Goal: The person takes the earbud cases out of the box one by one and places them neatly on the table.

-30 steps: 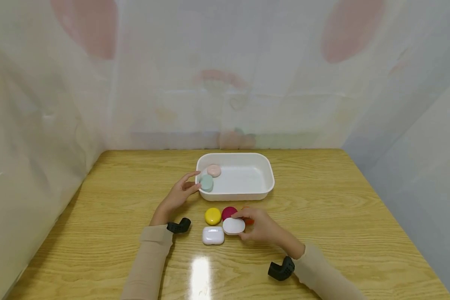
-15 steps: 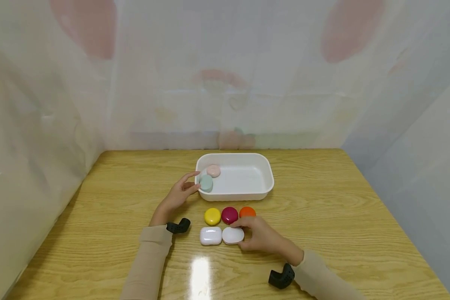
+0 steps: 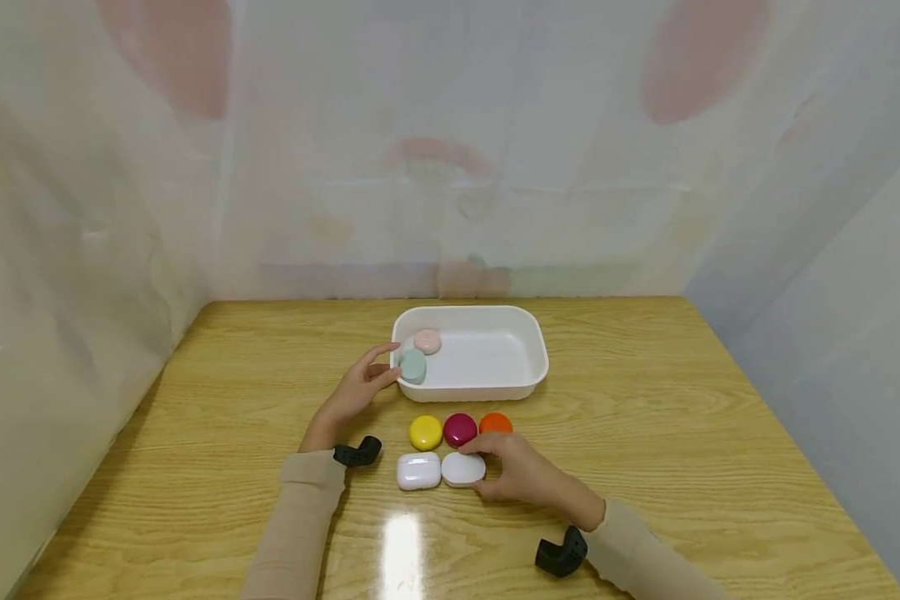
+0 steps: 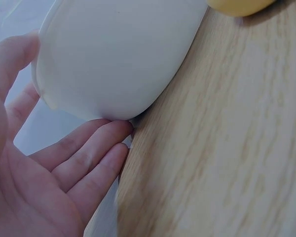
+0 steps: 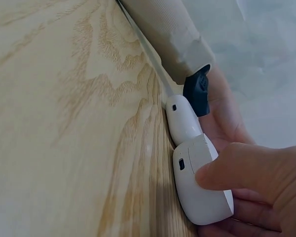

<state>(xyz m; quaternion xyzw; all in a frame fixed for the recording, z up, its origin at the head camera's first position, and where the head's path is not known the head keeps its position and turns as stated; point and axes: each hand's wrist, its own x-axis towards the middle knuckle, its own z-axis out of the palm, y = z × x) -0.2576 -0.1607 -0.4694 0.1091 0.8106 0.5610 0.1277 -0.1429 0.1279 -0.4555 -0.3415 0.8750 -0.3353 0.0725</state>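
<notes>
My right hand point(image 3: 521, 471) pinches a white earbud charging case point(image 3: 463, 470) between thumb and fingers. In the right wrist view this case point(image 5: 200, 182) has a dark port on its end and sits on the table, touching a second white case point(image 3: 418, 472). Behind them in a row are yellow point(image 3: 425, 433), dark magenta point(image 3: 460, 430) and orange point(image 3: 496, 423) round glossy pieces. With relaxed fingers, my left hand point(image 3: 356, 387) touches the left end of a white plastic bin point(image 3: 468, 393). Inside the bin lie a pale green point(image 3: 413, 367) and a pale pink point(image 3: 427, 341) rounded piece.
The wooden table point(image 3: 645, 400) carries everything. Pale printed sheeting point(image 3: 450, 208) hangs behind it and along both sides. A black wrist mount point(image 3: 358, 452) sits on the left wrist and another black mount point(image 3: 562, 552) on the right.
My right hand has brought its white case down and toward me, beside the other one, which has slid slightly left. The orange piece shows more fully. My left hand has stayed still.
</notes>
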